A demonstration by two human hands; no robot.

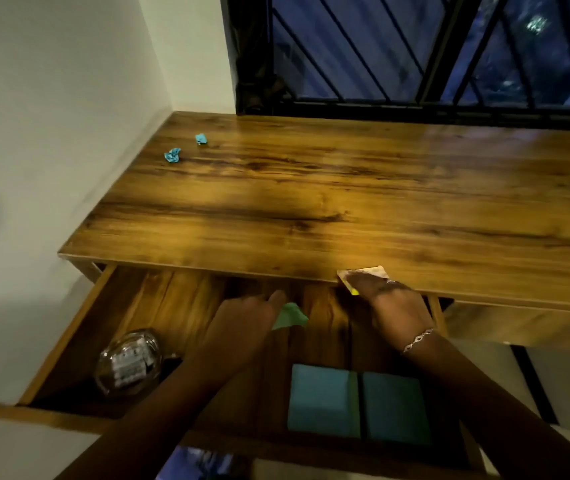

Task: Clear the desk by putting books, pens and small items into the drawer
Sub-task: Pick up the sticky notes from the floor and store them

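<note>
Green paper (290, 315) pinched in the left hand (242, 317) hangs over the drawer (68, 337); right hand (391, 306) grips a card (363, 273) at the desk (311, 188) edge

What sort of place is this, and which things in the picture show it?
Probably a study corner in a home: a wooden desk stands against a white wall below a barred window, and its open drawer holds a blue book and a glass jar.
</note>
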